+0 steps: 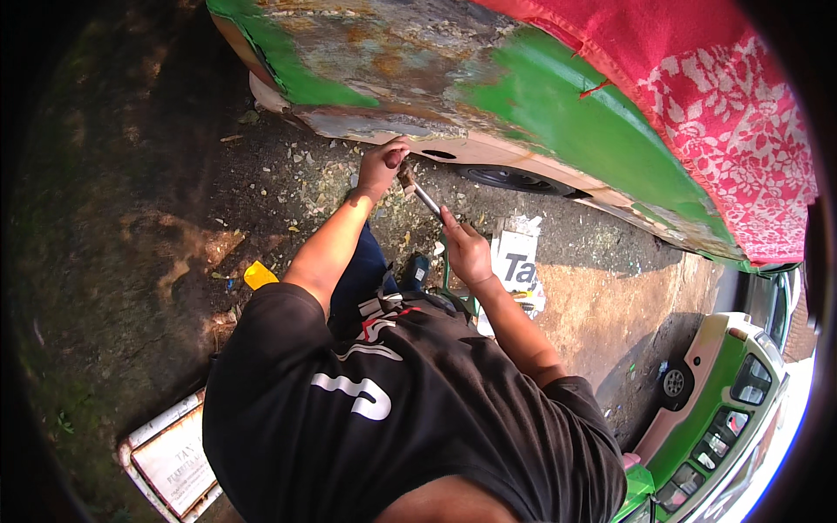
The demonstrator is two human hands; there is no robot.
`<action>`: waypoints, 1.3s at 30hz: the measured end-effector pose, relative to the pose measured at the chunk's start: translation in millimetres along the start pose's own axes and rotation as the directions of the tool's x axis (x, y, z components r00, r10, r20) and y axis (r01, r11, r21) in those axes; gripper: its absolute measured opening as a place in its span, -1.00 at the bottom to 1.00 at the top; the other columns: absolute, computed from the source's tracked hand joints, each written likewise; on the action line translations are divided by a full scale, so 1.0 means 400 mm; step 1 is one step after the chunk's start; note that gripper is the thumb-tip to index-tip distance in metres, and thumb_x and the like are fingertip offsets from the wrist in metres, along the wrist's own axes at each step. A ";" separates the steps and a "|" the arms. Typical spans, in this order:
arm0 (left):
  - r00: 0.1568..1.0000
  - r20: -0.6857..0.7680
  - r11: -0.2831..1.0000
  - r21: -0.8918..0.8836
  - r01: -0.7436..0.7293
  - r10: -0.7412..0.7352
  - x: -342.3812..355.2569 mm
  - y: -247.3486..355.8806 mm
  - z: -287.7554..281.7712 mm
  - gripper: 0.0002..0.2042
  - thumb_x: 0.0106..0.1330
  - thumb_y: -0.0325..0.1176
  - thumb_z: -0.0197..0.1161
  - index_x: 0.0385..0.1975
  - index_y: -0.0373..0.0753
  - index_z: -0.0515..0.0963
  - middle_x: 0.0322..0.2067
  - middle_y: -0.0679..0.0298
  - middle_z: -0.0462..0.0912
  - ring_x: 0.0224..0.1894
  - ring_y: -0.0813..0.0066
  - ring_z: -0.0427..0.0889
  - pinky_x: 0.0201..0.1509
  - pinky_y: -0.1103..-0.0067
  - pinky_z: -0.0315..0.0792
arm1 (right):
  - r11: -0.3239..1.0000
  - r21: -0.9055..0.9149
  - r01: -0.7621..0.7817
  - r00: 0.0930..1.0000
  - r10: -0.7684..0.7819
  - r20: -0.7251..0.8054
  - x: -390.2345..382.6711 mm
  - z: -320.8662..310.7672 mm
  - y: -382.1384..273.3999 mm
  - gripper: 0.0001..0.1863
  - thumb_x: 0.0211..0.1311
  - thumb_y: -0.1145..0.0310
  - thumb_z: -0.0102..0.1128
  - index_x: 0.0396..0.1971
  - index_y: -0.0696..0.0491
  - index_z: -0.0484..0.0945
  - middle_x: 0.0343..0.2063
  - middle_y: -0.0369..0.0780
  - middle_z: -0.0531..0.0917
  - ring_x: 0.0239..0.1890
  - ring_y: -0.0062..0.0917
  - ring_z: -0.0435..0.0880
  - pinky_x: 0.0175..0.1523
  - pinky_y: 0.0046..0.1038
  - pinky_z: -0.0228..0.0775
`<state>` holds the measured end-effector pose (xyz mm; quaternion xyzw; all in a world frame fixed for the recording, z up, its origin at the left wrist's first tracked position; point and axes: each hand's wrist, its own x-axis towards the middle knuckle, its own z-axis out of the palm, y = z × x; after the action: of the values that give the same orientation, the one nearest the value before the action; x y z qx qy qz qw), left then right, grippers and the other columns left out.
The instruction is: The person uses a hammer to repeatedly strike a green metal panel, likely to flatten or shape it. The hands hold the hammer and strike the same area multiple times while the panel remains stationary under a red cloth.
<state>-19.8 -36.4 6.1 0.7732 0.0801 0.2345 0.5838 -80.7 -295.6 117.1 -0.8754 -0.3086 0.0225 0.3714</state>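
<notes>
My left hand (382,166) is closed around the top end of a thin metal tool (425,199), pressing it against the lower edge of a green car body (558,113). The panel there is stripped to rust and bare filler (392,52). Lower down, my right hand (466,250) grips the other end of the same tool. The tool slants from upper left to lower right between the two hands. Both forearms reach up from my black T-shirt (392,418).
A red patterned cloth (715,96) drapes over the car, and a tyre (514,179) shows under the sill. On the dirt lie paint flakes (305,170), a yellow object (259,275), a white printed sheet (519,261) and a framed white board (174,462). Another green car (724,410) stands at lower right.
</notes>
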 end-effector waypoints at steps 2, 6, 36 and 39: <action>0.999 0.043 0.999 0.010 -0.032 0.031 -0.010 -0.002 0.013 -0.85 0.21 -0.54 0.28 -0.23 -0.23 0.64 -0.10 0.18 0.72 -0.13 0.34 0.73 -0.06 0.55 0.56 | 0.997 0.077 -0.019 1.000 0.020 -0.014 -0.029 -0.016 0.006 -0.50 0.27 0.52 0.18 0.22 -0.10 0.50 -0.51 -0.07 0.56 -0.55 -0.18 0.57 -0.42 -0.30 0.44; 0.996 0.080 0.998 -0.052 0.035 -0.031 0.004 -0.019 0.013 -0.84 0.27 -0.51 0.22 -0.18 -0.20 0.62 -0.19 0.19 0.73 -0.20 0.36 0.73 -0.11 0.55 0.54 | 0.993 0.115 0.004 0.999 0.000 -0.032 -0.025 -0.028 -0.012 -0.51 0.28 0.55 0.16 0.22 -0.04 0.50 -0.50 -0.04 0.56 -0.55 -0.21 0.54 -0.39 -0.34 0.43; 1.000 0.016 0.998 -0.067 0.006 -0.005 -0.065 0.019 -0.025 -0.82 0.21 -0.59 0.34 -0.21 -0.23 0.68 0.01 0.15 0.66 0.02 0.36 0.66 0.08 0.52 0.53 | 0.784 0.498 -0.371 0.907 0.421 0.013 -0.020 -0.084 0.006 -0.54 0.39 0.50 0.08 0.28 0.09 0.41 -0.19 -0.30 0.53 -0.18 -0.71 0.38 -0.09 -0.68 0.24; 0.998 0.015 0.998 0.031 -0.063 0.063 -0.051 0.010 -0.020 -0.84 0.16 -0.60 0.34 -0.26 -0.28 0.67 -0.06 0.13 0.69 -0.05 0.34 0.67 0.06 0.54 0.52 | 0.782 0.512 -0.355 0.912 0.410 0.006 -0.024 -0.069 0.018 -0.54 0.39 0.50 0.08 0.28 0.09 0.41 -0.35 -0.45 0.51 -0.38 -0.82 0.29 -0.27 -0.76 0.19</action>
<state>-42.0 -39.0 6.0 0.7860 0.0552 0.2461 0.5645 -77.3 -322.3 130.6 -0.7922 -0.0876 0.1305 0.5897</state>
